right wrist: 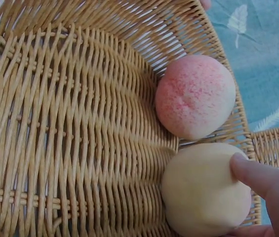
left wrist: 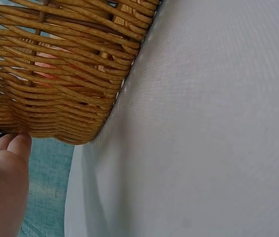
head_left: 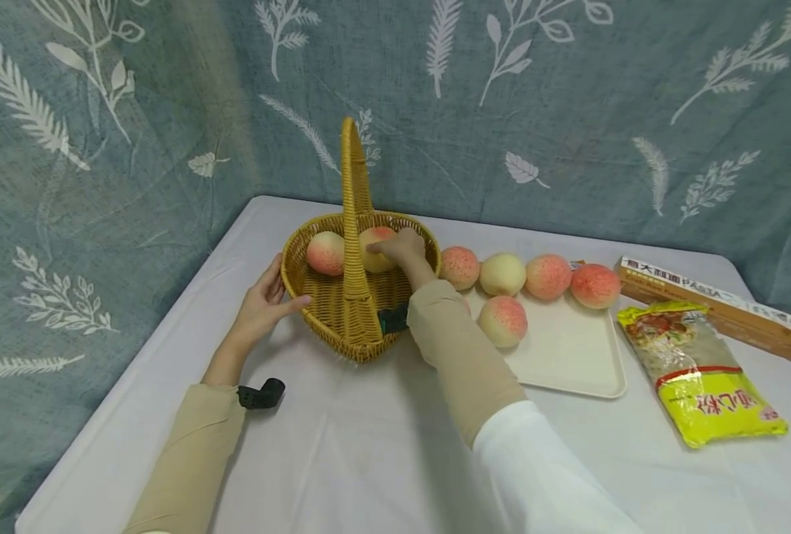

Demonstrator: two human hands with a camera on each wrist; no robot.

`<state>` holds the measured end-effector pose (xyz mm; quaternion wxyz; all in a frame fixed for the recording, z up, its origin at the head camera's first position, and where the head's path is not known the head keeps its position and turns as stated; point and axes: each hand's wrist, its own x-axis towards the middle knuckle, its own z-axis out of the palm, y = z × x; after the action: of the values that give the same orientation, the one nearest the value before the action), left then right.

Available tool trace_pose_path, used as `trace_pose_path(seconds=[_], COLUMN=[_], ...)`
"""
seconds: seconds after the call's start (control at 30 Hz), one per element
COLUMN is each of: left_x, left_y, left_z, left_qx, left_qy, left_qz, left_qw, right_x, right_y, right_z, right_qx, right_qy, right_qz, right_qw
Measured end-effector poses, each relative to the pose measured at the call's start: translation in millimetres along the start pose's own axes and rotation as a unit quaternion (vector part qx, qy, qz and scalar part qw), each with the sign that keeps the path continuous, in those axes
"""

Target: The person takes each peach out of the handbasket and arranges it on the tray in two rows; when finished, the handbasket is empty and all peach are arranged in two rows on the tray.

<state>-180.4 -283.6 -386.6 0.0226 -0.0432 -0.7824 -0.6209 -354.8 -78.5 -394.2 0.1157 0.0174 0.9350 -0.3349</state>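
A wicker basket (head_left: 325,297) with a tall arched handle stands at the back left of the table. My left hand (head_left: 258,311) grips its left side, thumb over the rim and fingers against the outer wall; the left wrist view shows that hand (left wrist: 3,182) at the basket's edge. Inside the basket, my right hand (head_left: 405,248) holds a pale yellow peach (right wrist: 201,192), thumb pressed on its side; its other fingers are mostly hidden. Beside it, a pink-and-cream peach (right wrist: 193,98) lies against the far wall of the basket.
Right of the basket is a cream tray (head_left: 568,356) with several peaches, some lined along its back edge, one peach (head_left: 503,322) nearer the front. Farther right lie a yellow food packet (head_left: 709,378) and a long pasta box (head_left: 715,304). A patterned curtain (head_left: 475,148) hangs behind.
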Motion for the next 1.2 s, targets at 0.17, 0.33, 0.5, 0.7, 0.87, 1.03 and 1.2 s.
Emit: trace_pose_path(seconds=[0.17,0.33,0.5,0.7,0.87,1.03,1.2], left_x=[1.0,0.6,1.2,1.4,1.3,1.5,-0.9], left_y=[1.8,1.5,2.0,2.7,0.9,0.3,4.1], left_z=[-0.4,-0.4,-0.1,1.8,1.2,1.6,2.5], left_qx=[-0.003,0.000,0.000,0.008,0.008,0.003,0.006], left_qy=[-0.003,-0.001,-0.001,0.001,0.002,0.001,0.000], left_qz=[0.011,0.007,0.008,-0.002,-0.004,0.003,-0.002], left_qw=[0.9999,1.0000,1.0000,1.0000,1.0000,1.0000,1.0000], right_x=[21,-48,-63,-63,-61,-61,-63], right_y=[9,-17,-21,-17,-18,-21,-18], right_z=[10,-30,-39,-38,-40,-52,-66], right_qx=[-0.024,-0.014,0.003,0.006,0.007,0.026,0.075], right_qy=[-0.027,-0.067,-0.073,-0.054,-0.040,-0.021,-0.020], right_qz=[-0.029,0.003,0.001,-0.016,-0.036,-0.069,-0.115], right_qw=[0.999,0.998,0.997,0.998,0.999,0.997,0.990])
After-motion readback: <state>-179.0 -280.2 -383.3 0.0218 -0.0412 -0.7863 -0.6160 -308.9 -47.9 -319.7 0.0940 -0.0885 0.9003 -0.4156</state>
